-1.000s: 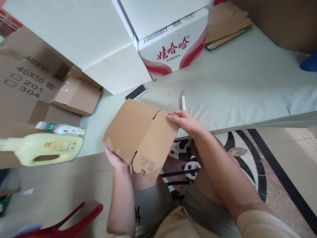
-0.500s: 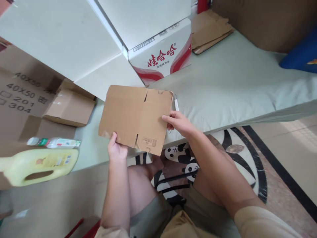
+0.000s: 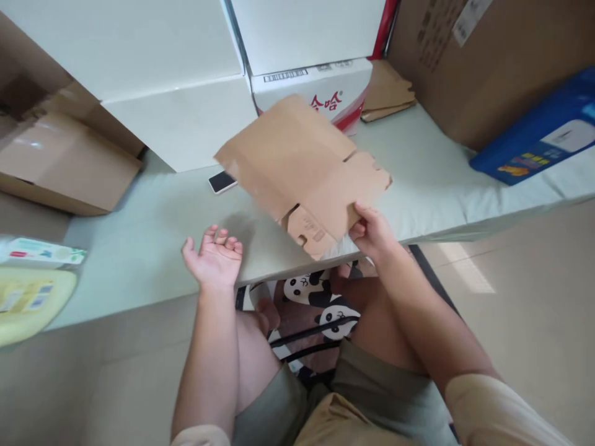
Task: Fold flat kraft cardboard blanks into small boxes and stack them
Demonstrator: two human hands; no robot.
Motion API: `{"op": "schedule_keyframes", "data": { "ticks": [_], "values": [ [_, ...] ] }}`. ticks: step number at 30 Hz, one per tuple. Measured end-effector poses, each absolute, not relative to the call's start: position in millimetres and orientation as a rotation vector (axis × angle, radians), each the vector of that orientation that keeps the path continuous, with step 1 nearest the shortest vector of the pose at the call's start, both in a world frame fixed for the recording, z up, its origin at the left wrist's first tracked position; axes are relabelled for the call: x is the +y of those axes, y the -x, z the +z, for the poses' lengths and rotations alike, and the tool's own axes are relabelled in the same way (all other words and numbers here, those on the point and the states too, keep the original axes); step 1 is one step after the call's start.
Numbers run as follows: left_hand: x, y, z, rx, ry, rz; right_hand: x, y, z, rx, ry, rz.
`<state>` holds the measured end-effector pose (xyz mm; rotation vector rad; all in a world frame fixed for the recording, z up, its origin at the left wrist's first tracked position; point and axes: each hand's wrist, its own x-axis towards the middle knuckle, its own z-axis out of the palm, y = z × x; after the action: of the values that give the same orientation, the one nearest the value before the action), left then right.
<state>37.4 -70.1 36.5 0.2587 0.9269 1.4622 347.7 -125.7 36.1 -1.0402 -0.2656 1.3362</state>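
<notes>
My right hand point(image 3: 373, 233) pinches a flattened cardboard box point(image 3: 297, 161) by its near right edge, thumb on top. The brown sheet is tilted in the air above the pale green covered surface point(image 3: 158, 248), with slots and small tabs at its right end. My left hand point(image 3: 214, 257) is palm up with its fingers spread and holds nothing, to the left of the cardboard. Behind the sheet's left edge lies a phone-like device point(image 3: 222, 182) with a dark face, partly covered by the sheet.
A white carton with red lettering point(image 3: 320, 87) stands at the back, beside folded cardboard point(image 3: 388, 93). On the right are a large brown box point(image 3: 493, 62) and a blue container point(image 3: 539, 136). At left sit a small brown box point(image 3: 69, 161) and a yellow jug point(image 3: 37, 300).
My left hand has let go of the cardboard and opened. My right hand has moved right, swinging the sheet up and turning it. The view has shifted, and the phone-like device now shows.
</notes>
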Motion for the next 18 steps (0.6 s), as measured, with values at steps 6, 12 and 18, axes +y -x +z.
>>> {"op": "schedule_keyframes", "data": {
  "ticks": [6,12,18],
  "values": [
    [-71.2,-40.6,42.4,0.856,-0.291,1.387,-180.2,-406.5,61.8,-0.245,1.282,0.886],
    [-67.5,-36.9,37.9,0.784,-0.295,1.355,-151.8,-471.1,106.2,-0.383,1.573,0.469],
    [-58.7,-38.5,34.4,0.766,-0.303,1.384,-50.3,-518.7,131.6,-0.701,1.872,0.502]
  ]
}}
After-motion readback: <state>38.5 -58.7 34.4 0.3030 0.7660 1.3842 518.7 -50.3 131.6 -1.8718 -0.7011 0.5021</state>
